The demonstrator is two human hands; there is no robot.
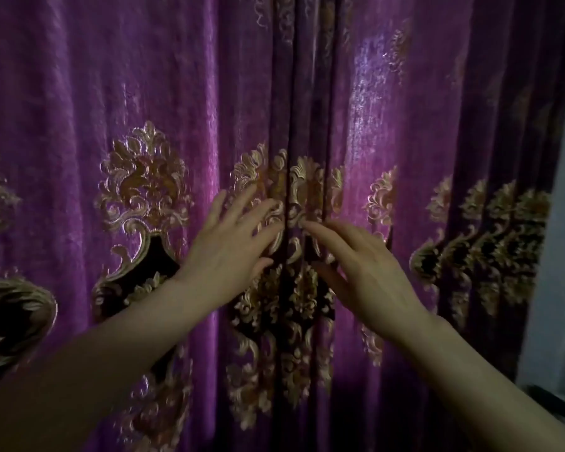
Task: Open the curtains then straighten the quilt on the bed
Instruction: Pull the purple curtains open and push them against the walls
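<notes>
Clearly the curtains (291, 125) meet in a seam running 12 to 6; left hand (232, 246) at 9, right hand (362, 265) at 3, both released, fingers spread, equally near.

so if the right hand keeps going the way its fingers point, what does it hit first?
The right hand points up-left at the dark centre folds of the purple curtains. Its fingertips look already at that fabric; contact versus a slight gap is unclear.
</notes>
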